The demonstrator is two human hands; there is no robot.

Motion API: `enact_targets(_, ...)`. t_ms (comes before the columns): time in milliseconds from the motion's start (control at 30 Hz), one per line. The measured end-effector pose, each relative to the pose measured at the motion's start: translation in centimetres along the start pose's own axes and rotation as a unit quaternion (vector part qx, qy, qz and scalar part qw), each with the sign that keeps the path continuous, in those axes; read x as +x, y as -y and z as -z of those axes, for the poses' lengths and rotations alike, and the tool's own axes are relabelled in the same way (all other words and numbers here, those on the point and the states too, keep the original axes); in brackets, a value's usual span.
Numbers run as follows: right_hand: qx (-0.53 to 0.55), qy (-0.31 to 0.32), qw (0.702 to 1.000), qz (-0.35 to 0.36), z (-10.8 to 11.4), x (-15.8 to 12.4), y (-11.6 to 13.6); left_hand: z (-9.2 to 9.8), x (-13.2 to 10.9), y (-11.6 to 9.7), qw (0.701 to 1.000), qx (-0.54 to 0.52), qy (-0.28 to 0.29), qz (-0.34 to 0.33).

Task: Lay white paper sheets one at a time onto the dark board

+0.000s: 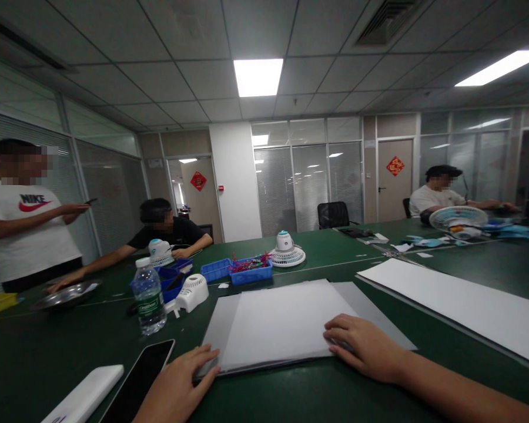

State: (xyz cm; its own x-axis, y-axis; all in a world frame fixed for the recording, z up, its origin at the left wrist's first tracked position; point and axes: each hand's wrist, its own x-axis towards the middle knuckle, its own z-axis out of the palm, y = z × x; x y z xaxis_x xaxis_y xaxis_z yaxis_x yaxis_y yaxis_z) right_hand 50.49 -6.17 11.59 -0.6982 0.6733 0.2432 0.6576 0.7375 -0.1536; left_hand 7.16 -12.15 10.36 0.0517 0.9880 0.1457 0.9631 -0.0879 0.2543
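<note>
A white sheet [277,320] lies on the table in front of me, over grey-white sheets [370,311] that show at both of its sides. My left hand [180,379] rests at the near left corner of this stack, fingers stretched out and touching its edge. On the right part of the white sheet lies my right hand [364,348], fingers extended and a little bent. Neither hand grips anything. Beside my left hand are a black-screened phone [141,379] and a white slab-shaped object [86,395].
A water bottle [149,299] stands left, near a white plastic housing [193,292]. Behind are a blue bin [251,271] of wires and a small fan part [285,251]. A long white board [458,305] lies right. Three people are around the green table [335,385].
</note>
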Motion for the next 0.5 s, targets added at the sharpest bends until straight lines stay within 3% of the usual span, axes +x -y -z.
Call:
enact_targets(233,0.055,0.051,0.997,0.021,0.49,-0.25,0.08,0.13,-0.13,-0.04,1.000,-0.003,0.012,-0.009)
enact_targets(500,0.114,0.063,0.991,0.035,0.39,-0.44,-0.29,-0.04,-0.15,0.13,0.999,-0.028,-0.006,-0.014)
